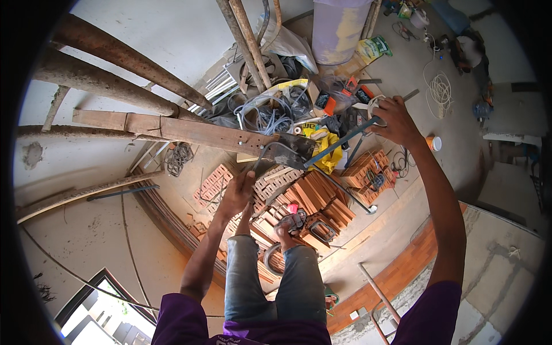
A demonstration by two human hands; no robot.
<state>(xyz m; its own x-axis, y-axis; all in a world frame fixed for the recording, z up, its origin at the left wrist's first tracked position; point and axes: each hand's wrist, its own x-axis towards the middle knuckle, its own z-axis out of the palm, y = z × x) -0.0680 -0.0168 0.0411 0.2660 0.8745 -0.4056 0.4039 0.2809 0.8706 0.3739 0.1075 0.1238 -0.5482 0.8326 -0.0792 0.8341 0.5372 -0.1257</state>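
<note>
My right hand (pixel 394 121) is closed around a long, straight blue-grey bar (pixel 345 140), held on a slant with one end past my fingers. A whitish ring-shaped piece (pixel 375 107) shows beside my fingers; I cannot tell if it is held too. My left hand (pixel 238 192) grips a thin bent grey rod (pixel 263 154) that curves over the end of a wooden plank (pixel 190 132). A dark flat piece (pixel 290 152) sits at the plank's end. The bar's lower end lies close to this dark piece; whether they touch is unclear.
Stacked reddish wooden strips (pixel 322 201) and perforated bricks (pixel 368 169) lie below. Bags, tubing and a yellow bag (pixel 326 150) crowd the far middle. Rusty poles (pixel 109 80) slant in from the left. A coiled white cable (pixel 440 95) and a white bucket (pixel 434 143) stand right.
</note>
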